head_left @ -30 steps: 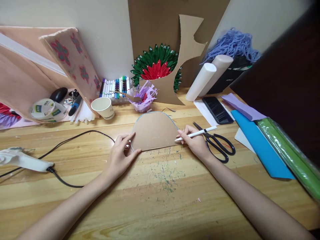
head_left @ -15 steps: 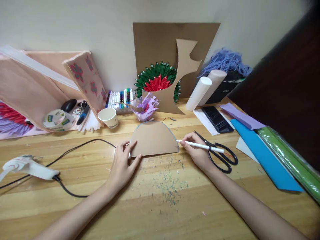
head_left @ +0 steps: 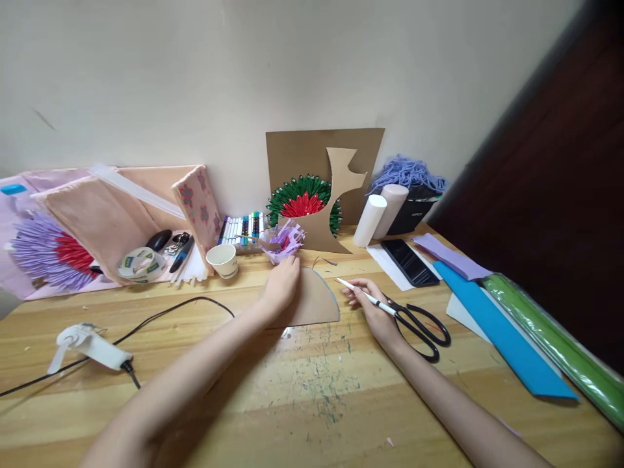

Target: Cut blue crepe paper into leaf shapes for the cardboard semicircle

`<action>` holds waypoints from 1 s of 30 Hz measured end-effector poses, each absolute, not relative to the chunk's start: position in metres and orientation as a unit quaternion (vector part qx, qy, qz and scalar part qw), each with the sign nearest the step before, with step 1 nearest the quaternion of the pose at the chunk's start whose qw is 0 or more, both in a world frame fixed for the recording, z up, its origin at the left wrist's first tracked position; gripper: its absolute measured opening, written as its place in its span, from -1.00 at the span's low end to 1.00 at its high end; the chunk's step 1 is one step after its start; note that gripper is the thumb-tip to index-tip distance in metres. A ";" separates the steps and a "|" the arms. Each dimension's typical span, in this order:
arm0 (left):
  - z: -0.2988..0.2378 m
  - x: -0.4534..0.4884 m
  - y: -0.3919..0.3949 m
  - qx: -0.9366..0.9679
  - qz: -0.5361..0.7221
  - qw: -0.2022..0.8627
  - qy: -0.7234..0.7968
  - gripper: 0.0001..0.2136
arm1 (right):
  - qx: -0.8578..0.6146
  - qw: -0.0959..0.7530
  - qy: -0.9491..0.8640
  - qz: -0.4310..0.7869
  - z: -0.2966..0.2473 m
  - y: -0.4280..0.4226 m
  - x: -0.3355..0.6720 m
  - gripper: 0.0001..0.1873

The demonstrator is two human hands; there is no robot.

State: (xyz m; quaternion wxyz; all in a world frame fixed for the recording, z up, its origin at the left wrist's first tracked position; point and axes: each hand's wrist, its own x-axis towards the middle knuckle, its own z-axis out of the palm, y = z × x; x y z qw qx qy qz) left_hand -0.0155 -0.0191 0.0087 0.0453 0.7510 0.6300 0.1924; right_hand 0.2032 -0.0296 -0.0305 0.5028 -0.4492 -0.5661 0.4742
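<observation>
In the head view I see a wooden table (head_left: 273, 422) across the lower half, its back meeting a pale wall (head_left: 146, 78); a dark panel (head_left: 560, 195) slants down the right side, and the widest stretch of wood, flecked blue-green, runs between two bare forearms at bottom center. Black scissors (head_left: 402, 312) lie right of center, against the right hand (head_left: 368, 300), which partly hides them. Farther right are a phone (head_left: 409, 262), a blue sheet (head_left: 507, 341) and a green package (head_left: 556, 354). A bowl of purple shreds (head_left: 285, 240) stands mid-frame, with a paper cup (head_left: 227, 266) to its left. A white corded tool (head_left: 100, 348) rests at lower left. The right hand is closed around a white marker (head_left: 372, 299), whose tip points upper left, apart from the cardboard piece (head_left: 314, 302). The left hand (head_left: 283, 286) reaches across the center, fingers bunched near the bowl; I cannot tell whether they grip anything. Partly beneath it, at center, the cardboard piece lies flat: plain brown, straight along the bottom, its curved right side lined in blue, its left part hidden by the arm.
</observation>
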 end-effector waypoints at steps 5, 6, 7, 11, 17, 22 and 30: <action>-0.005 0.006 0.016 0.716 0.193 0.048 0.669 -0.73 | -0.444 0.512 -0.565 0.471 -0.029 -0.031 0.206 -0.72; -0.006 0.007 0.017 0.713 0.199 0.048 0.670 -0.71 | -0.441 0.510 -0.566 0.475 -0.028 -0.031 0.206 -0.72; -0.006 0.006 0.016 0.714 0.206 0.049 0.668 -0.74 | -0.436 0.508 -0.567 0.480 -0.027 -0.031 0.205 -0.72; -0.001 0.003 0.000 0.743 0.239 0.063 0.622 -0.85 | -0.386 0.504 -0.562 0.531 -0.023 -0.033 0.204 -0.74; 0.004 0.011 -0.026 0.776 0.290 0.114 0.549 -0.88 | -0.322 0.510 -0.516 0.609 -0.022 -0.034 0.204 -0.76; 0.012 0.019 -0.031 0.796 0.303 0.143 0.504 -0.89 | -0.318 0.512 -0.501 0.621 -0.020 -0.033 0.204 -0.77; 0.038 0.026 -0.039 0.876 0.256 0.142 0.384 -0.77 | -0.218 0.466 -0.534 0.671 0.004 -0.031 0.219 -0.78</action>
